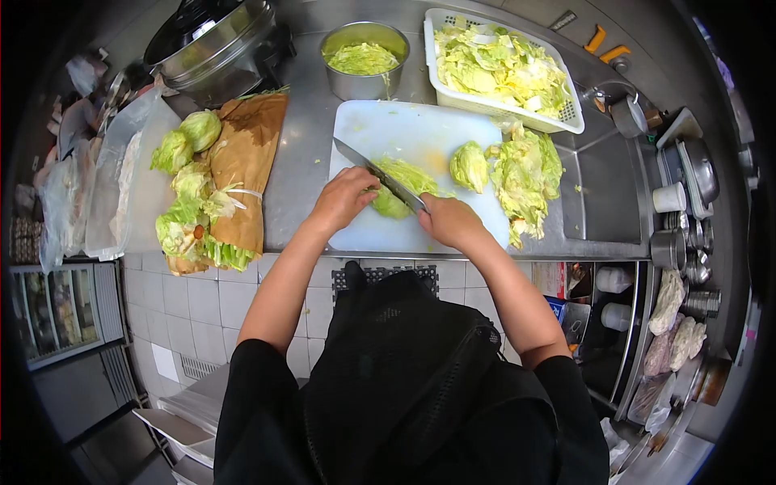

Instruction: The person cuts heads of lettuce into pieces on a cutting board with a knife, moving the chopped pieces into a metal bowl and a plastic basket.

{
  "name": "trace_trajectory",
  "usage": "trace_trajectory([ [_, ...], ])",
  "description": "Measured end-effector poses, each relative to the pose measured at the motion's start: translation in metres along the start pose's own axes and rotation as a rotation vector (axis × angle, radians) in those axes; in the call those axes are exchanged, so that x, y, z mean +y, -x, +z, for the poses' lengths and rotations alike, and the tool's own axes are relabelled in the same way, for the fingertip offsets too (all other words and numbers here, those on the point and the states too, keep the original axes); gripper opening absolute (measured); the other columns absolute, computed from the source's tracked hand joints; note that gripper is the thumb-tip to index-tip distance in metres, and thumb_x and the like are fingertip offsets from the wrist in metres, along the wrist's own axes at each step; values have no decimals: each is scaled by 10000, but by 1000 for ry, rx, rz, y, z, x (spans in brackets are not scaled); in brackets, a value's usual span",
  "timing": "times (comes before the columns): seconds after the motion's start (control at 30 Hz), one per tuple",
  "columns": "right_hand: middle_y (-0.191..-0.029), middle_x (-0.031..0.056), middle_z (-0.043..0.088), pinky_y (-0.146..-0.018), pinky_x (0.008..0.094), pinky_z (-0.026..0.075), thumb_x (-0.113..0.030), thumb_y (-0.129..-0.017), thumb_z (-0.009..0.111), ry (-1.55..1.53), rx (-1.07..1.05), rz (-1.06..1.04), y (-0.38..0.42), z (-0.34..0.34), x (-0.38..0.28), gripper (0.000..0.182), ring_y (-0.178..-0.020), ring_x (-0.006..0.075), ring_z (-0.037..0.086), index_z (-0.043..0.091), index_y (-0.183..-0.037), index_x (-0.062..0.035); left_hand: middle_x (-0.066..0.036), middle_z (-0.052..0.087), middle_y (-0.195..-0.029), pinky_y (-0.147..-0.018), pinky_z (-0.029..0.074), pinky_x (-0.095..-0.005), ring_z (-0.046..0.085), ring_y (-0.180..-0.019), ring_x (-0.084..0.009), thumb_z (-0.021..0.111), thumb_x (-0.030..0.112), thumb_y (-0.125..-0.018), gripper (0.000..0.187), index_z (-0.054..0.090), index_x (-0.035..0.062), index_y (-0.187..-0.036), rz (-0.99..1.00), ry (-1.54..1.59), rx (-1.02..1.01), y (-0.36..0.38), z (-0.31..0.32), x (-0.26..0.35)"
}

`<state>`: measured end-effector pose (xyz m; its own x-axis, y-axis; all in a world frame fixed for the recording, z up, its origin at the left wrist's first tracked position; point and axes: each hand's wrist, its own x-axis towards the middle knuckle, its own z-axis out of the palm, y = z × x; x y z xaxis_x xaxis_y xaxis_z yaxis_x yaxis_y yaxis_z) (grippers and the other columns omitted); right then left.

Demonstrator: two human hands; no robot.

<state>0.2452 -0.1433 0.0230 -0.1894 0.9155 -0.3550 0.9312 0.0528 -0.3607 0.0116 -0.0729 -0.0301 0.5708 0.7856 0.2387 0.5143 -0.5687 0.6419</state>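
On the white cutting board (356, 129), my right hand (449, 220) grips the handle of a kitchen knife (390, 183). The blade slants up and left, across green lettuce. My left hand (346, 196) has its fingers curled against the near side of the blade, at the left edge of a lettuce piece (390, 205); its fingertips are partly hidden. Finely cut lettuce shreds (408, 174) lie just beyond the blade. A lettuce chunk (468, 167) rests on the board to the right, beside a heap of outer lettuce leaves (525, 174) at the board's edge.
A metal pot (364, 85) with shredded lettuce stands behind the board. To its right is a white basket (576, 121) full of leaves. A sink (606, 190) is at the right. Lettuce heads (190, 182) lie with a brown paper bag (246, 153) at the left.
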Motion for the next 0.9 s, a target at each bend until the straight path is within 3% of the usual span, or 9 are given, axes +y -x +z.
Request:
trace_trajectory([
  [0.17,-843,207,683,-748,516,508,-221,-926,496,42,-5,-11,34,-48,-21,246,-812,397,662,571,-1064,-32,-95,620,-1008,-866,482,-406,586,-1004,-313,703,121,-833,194,654,58,-1009,-15,-5,-51,-3,-1,0],
  [0.3,-835,207,685,-739,512,507,-210,-925,494,18,-25,87,10,4,-14,225,-810,394,663,568,-1032,-26,-103,623,-1004,-870,474,-408,582,-1018,-317,697,143,-844,190,647,58,-1006,-65,-15,-64,-7,2,4],
  [0.47,-831,219,683,-754,530,497,-228,-925,496,52,20,9,26,-29,-10,244,-822,397,663,569,-1052,-33,-107,622,-1007,-873,469,-408,580,-1017,-319,697,162,-848,190,648,62,-1002,-80,-15,-54,-8,4,5],
  [0.7,-839,211,685,-756,524,501,-237,-926,513,-1,41,31,7,-1,-1,248,-827,398,662,578,-1063,-41,-110,624,-1005,-871,465,-407,574,-1009,-327,705,162,-839,192,644,64,-992,-105,-30,-44,-10,8,6],
  [0.83,-854,217,687,-741,520,499,-228,-919,510,5,5,25,40,-37,-7,251,-814,399,661,580,-1060,-33,-108,626,-1004,-871,463,-404,573,-1003,-326,710,153,-829,191,647,65,-988,-127,-38,-47,-9,7,10],
  [0.9,-852,218,686,-739,519,499,-225,-917,506,-10,22,17,26,-6,-2,254,-812,401,661,579,-1065,-32,-106,627,-1003,-867,465,-401,576,-998,-322,712,150,-828,191,651,66,-988,-119,-34,-26,-8,11,6],
])
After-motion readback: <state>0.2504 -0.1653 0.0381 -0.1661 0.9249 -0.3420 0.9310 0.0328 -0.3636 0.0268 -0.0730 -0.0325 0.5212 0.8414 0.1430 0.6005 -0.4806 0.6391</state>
